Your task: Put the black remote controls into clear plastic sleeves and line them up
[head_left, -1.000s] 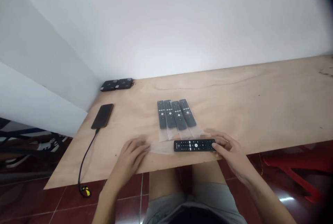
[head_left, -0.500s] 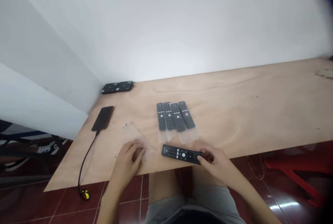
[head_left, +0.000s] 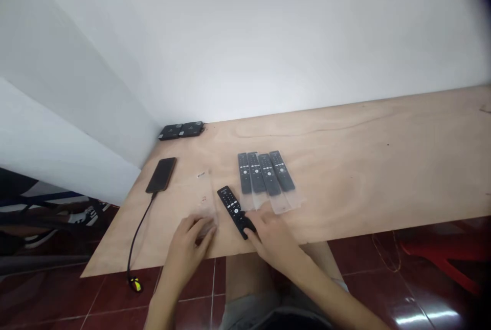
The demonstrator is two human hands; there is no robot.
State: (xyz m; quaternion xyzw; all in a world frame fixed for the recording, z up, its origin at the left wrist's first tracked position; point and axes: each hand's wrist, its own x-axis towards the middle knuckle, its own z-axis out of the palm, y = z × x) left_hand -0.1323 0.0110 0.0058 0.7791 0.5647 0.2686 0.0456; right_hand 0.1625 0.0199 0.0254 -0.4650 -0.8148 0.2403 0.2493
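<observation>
My right hand (head_left: 270, 233) grips the lower end of a black remote control (head_left: 232, 204), which slants with its top toward the upper left. To its left, my left hand (head_left: 192, 238) pinches the near end of a clear plastic sleeve (head_left: 205, 194) lying flat on the table. A narrow gap separates the remote from the sleeve. Just beyond my right hand, several remotes in clear sleeves (head_left: 269, 179) lie side by side in a slightly fanned row, their loose sleeve ends toward me.
A phone (head_left: 161, 175) with a black cable (head_left: 134, 243) hanging off the table's front edge lies at the left. Two black boxes (head_left: 191, 129) sit at the back corner by the wall. The wooden table (head_left: 345, 176) stretches right. A red chair (head_left: 441, 258) stands below at the right.
My right hand has moved left, turning the remote from nearly level to a steep slant beside the sleeve. The sleeve in my left hand has swung straighter. The view has shifted slightly.
</observation>
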